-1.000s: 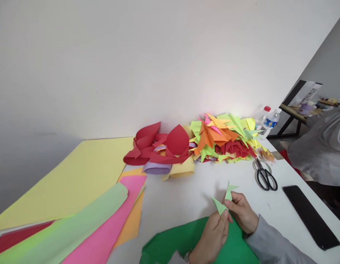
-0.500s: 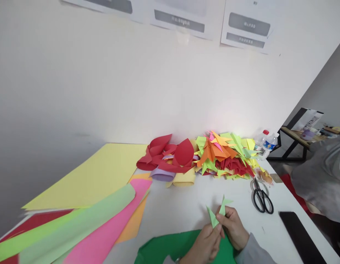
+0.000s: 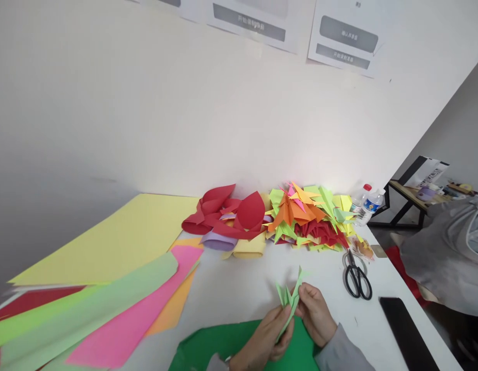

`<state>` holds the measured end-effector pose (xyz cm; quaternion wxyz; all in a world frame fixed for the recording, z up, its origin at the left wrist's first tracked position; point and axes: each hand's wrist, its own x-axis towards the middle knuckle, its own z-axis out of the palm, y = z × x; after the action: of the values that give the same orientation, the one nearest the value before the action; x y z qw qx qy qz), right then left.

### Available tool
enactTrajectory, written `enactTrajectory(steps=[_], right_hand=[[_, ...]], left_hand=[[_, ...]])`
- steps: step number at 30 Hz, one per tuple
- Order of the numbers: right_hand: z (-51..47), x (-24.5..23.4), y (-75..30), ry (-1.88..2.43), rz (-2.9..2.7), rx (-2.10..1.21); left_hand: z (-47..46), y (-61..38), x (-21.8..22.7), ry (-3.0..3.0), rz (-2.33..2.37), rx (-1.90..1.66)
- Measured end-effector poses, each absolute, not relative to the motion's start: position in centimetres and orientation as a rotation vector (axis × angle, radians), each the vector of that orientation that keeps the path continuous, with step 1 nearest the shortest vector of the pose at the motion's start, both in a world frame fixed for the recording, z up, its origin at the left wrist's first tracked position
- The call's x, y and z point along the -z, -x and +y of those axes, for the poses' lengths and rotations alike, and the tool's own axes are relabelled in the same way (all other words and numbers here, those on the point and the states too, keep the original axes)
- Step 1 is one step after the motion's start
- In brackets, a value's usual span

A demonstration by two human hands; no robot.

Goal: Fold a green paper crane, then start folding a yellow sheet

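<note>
A pale green folded paper piece [image 3: 293,298] with pointed tips sticking up is held between both hands, above a dark green sheet [image 3: 211,342] at the table's near edge. My left hand [image 3: 264,335] pinches its lower part, fingers wrapped behind it. At its right side, the thumb and fingers of my right hand [image 3: 315,314] grip the paper too. Black-handled scissors [image 3: 357,278] lie to the right of my hands. Behind them a heap of folded paper shapes [image 3: 300,211] in orange, green, yellow and red rests against the wall.
Red curled paper pieces [image 3: 250,211] and rolled yellow paper [image 3: 248,248] lie left of the heap. Large coloured sheets [image 3: 118,237] cover the left side. A black flat object [image 3: 407,330], plastic bottles [image 3: 372,203] and a person in grey [image 3: 443,257] are at right.
The pale green paper has turned in my hands, its folds now closer together and seen more from the side. Both hands appear shifted slightly left as the view moved.
</note>
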<state>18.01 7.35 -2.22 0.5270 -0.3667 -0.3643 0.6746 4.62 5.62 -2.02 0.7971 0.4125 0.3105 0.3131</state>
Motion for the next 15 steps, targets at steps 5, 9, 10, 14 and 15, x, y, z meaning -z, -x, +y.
enactTrajectory(steps=[5, 9, 10, 14, 15], right_hand=[[7.36, 2.16, -18.22, 0.86, -0.85, -1.634], [7.26, 2.37, -18.28, 0.861, -0.87, -1.633], [7.22, 2.45, -18.24, 0.861, -0.883, -1.631], [7.05, 2.89, -17.99, 0.853, -0.944, -1.628], [7.01, 2.98, -17.94, 0.849, -0.958, -1.628]], left_hand=[[5.49, -4.46, 2.38, -0.842, 0.635, -0.649], [5.68, -4.79, 2.95, -0.748, 0.628, -0.676], [5.75, -4.88, 2.97, -0.741, 0.637, -0.675], [5.89, -4.98, 2.45, -0.774, 0.666, -0.673], [5.85, -4.94, 2.23, -0.782, 0.669, -0.686]])
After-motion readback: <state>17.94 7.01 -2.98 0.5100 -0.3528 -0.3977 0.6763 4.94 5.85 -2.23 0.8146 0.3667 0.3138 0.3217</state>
